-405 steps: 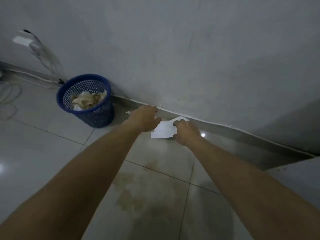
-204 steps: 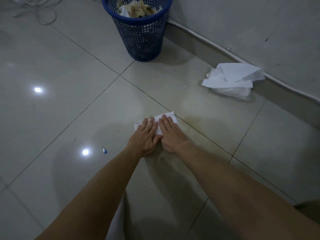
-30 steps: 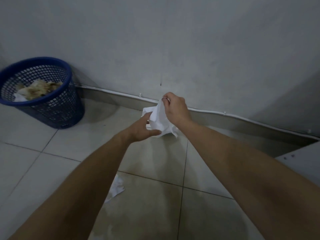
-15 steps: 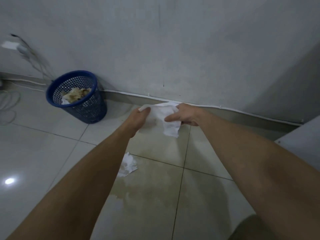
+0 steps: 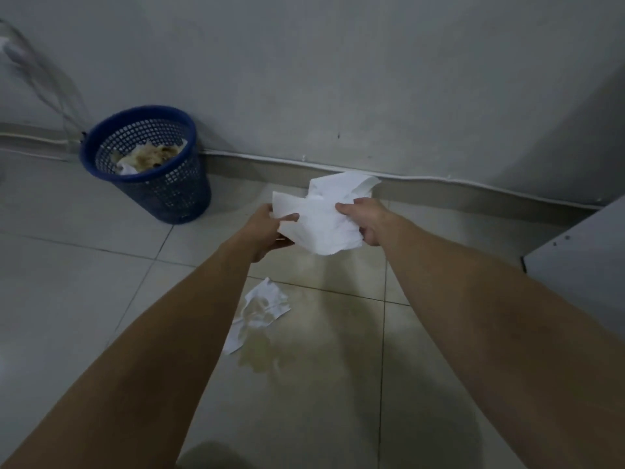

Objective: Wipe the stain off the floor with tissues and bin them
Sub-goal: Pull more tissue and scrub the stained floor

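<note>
A clean white tissue (image 5: 321,221) is held up above the floor near the wall. My left hand (image 5: 267,228) pinches its left edge between thumb and fingers, and my right hand (image 5: 367,220) grips its right side. Below them a damp, brown-marked tissue (image 5: 260,309) lies crumpled on the tiles. It sits at the upper left edge of a pale brownish stain (image 5: 270,360) spread across the tile joints. A blue mesh bin (image 5: 148,160) stands at the back left by the wall, with soiled tissues inside.
A grey wall with a skirting (image 5: 473,198) and a white cable along it runs behind my hands. Cables (image 5: 37,72) hang at the far left. A grey cabinet corner (image 5: 581,252) juts in at the right.
Both hands have spread the clean tissue wider and shifted it slightly right. The view has tipped down, so more of the stain and the used tissue shows.
</note>
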A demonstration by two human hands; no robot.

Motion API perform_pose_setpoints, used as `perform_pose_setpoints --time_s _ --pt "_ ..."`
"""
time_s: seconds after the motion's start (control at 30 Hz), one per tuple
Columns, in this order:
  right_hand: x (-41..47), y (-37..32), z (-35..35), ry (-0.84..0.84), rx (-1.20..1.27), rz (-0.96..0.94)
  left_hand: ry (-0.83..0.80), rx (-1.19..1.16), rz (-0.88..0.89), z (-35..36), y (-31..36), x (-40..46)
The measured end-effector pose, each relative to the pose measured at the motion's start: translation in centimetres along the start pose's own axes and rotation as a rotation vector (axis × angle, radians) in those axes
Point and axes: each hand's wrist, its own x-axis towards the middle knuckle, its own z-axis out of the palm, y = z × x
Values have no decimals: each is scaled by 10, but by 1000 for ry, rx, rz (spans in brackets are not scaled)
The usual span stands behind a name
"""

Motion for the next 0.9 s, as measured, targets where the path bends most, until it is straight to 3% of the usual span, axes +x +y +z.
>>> perform_pose_setpoints --time_s 0.2,0.33,0.43,0.57,0.7,0.9 --pt "-10 55 -1 46 56 -103 59 39 29 6 -34 -14" --pt "-34 78 -10 -140 82 -166 170 192 130 8 -49 -34" --pt "-41 87 -17 -201 -45 -189 219 283 191 12 -55 -45" --pt "-52 88 -15 -110 -249 -264 169 352 242 6 -64 -50" --pt "-57 84 -13 -32 -531 -329 149 581 302 -2 -72 -48" --pt "-55 87 -13 -29 -714 -392 173 841 266 -9 -85 -46"
